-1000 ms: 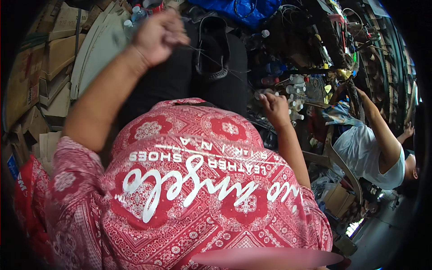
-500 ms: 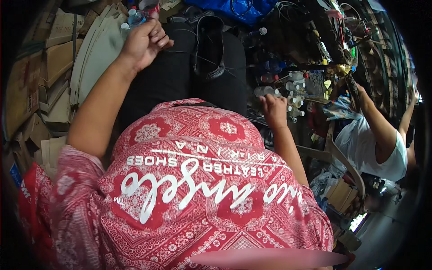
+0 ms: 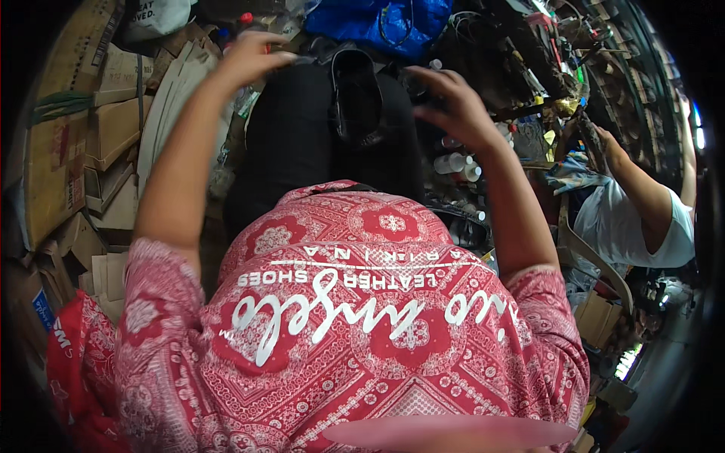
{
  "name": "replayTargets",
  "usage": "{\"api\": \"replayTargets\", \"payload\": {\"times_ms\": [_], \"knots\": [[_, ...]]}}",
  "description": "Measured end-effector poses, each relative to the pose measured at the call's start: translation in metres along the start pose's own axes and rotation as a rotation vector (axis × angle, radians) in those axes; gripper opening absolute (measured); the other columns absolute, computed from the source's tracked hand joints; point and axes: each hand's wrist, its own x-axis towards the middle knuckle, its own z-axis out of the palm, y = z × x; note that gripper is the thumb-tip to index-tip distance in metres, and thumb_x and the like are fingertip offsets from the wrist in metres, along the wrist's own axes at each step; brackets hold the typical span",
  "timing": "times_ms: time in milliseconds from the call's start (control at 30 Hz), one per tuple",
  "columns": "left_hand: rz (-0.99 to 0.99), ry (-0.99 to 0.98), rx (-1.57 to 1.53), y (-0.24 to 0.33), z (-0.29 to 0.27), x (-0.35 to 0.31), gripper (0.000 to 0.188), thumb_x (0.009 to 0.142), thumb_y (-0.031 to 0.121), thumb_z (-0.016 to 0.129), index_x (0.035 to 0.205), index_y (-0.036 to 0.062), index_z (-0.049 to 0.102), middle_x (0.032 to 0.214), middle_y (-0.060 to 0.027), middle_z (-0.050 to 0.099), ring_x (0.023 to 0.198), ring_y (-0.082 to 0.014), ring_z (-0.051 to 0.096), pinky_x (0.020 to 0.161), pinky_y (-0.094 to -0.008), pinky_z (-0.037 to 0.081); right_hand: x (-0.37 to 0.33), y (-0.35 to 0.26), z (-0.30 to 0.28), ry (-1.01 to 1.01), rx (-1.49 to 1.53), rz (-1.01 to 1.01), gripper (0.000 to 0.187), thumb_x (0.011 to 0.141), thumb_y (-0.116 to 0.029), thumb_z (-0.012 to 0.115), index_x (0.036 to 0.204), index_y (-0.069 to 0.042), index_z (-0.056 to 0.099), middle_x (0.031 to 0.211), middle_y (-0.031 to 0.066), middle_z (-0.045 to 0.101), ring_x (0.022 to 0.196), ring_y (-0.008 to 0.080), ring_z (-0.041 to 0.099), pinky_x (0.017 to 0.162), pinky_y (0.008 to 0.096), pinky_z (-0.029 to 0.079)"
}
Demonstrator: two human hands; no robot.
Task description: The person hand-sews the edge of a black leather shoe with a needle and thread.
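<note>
A black leather shoe (image 3: 368, 138), its dark opening facing up, rests between my thighs in black trousers (image 3: 287, 121). My left hand (image 3: 253, 59) is left of the shoe, above my left knee, with thumb and fingers apart. To the right of the shoe, my right hand (image 3: 457, 106) reaches forward over my right thigh, its fingers spread. Neither hand touches the shoe, and I make out nothing held in either. Both hands are slightly blurred, and a thin thread could be lost in that blur.
Stacked cardboard (image 3: 113, 140) lines the left side. Plastic bottles (image 3: 453, 162) stand beside my right thigh, and a red-capped bottle (image 3: 246, 19) is beyond my left hand. A blue bag (image 3: 370, 23) lies ahead. On the right sits another person in a white shirt (image 3: 627, 219).
My left hand has gone from curled to open. My right hand has moved forward from beside the bottles, its fingers spreading. The thread seen across the shoe earlier no longer shows.
</note>
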Motion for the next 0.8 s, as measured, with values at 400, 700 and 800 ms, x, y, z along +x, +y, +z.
{"api": "replayTargets", "payload": {"times_ms": [400, 700, 800], "knots": [[-0.233, -0.443, 0.401, 0.046, 0.089, 0.067, 0.055, 0.070, 0.044, 0.073, 0.105, 0.0012, 0.067, 0.101, -0.0185, 0.066, 0.096, -0.0277, 0.064, 0.083, -0.0387, 0.049, 0.012, 0.018, 0.040, -0.107, -0.176, 0.141, 0.058, 0.071, -0.054, 0.071, 0.110, -0.013, 0.061, 0.107, 0.0146, 0.061, 0.098, 0.0324, 0.060, 0.085, 0.0415, 0.047], [-0.174, 0.018, -0.240, 0.020, 0.058, 0.039, 0.028, 0.080, 0.022, 0.070, 0.096, -0.0013, 0.068, 0.081, -0.0060, 0.067, 0.075, -0.0095, 0.057, 0.071, -0.0255, 0.044, 0.020, 0.014, 0.047, -0.211, 0.038, 0.387, 0.065, 0.072, -0.043, 0.078, 0.117, -0.003, 0.056, 0.104, 0.0155, 0.064, 0.097, 0.0231, 0.061, 0.084, 0.0335, 0.046], [-0.203, 0.007, -0.131, 0.021, 0.049, 0.037, 0.033, 0.080, 0.025, 0.070, 0.094, -0.0038, 0.066, 0.078, -0.0091, 0.066, 0.074, -0.0120, 0.058, 0.070, -0.0277, 0.044, 0.023, 0.031, 0.061, -0.230, 0.050, 0.360, 0.078, 0.068, -0.055, 0.075, 0.127, -0.009, 0.054, 0.108, 0.0163, 0.064, 0.101, 0.0283, 0.062, 0.086, 0.0361, 0.046]]}}
